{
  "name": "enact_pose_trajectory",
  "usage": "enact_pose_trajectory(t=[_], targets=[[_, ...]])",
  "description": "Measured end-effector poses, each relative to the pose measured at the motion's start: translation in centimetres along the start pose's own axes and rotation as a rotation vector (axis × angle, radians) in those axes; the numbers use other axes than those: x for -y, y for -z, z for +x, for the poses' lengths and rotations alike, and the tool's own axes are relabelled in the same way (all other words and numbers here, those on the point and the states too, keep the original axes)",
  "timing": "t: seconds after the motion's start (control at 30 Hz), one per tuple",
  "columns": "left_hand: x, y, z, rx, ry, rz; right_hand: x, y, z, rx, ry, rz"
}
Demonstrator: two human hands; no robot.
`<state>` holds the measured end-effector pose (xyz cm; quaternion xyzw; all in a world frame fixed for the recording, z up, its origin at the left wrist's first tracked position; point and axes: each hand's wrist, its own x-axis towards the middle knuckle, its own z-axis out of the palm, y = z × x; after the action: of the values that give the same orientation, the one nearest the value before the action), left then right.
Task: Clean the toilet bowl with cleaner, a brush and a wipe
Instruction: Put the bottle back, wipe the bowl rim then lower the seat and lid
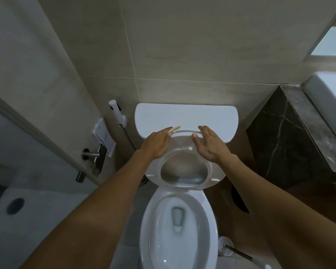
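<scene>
A white toilet bowl (177,226) stands open below me, with water at the bottom. Its seat ring (184,167) and lid are raised against the white tank (184,115). My left hand (156,143) lies flat on the upper left of the raised seat, fingers straight. My right hand (209,144) lies flat on the upper right, thumb over the top edge. A small pale yellow thing (176,128) shows by my left fingertips on the tank. A toilet brush (242,254) stands in its holder on the floor at the lower right.
A bidet sprayer (117,113) hangs on the wall left of the tank. Below it are a paper sheet (103,137) and a metal door handle (94,155). A dark marble vanity (287,140) stands close on the right, and a glass partition on the left.
</scene>
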<state>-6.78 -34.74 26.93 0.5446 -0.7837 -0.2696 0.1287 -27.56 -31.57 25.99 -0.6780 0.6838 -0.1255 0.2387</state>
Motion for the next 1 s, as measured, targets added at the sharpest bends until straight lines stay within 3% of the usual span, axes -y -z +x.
enact_pose_trajectory(t=[0.2, 0.43, 0.73, 1.0], targets=[[0.3, -0.9, -4.5, -0.010, -0.105, 0.049, 0.0, -1.1, -4.0, -0.020, 0.046, -0.054], [0.6, -3.2, -12.2, -0.023, -0.219, 0.342, 0.8, -3.8, -12.2, -0.035, 0.049, -0.231], [2.7, -10.2, -22.7, -0.025, -0.237, 0.370, -0.2, -10.9, -22.7, -0.093, 0.048, -0.296], [6.4, -17.7, -28.7, -0.210, -0.402, 0.392, -2.3, -17.9, -29.3, -0.186, 0.089, -0.289]])
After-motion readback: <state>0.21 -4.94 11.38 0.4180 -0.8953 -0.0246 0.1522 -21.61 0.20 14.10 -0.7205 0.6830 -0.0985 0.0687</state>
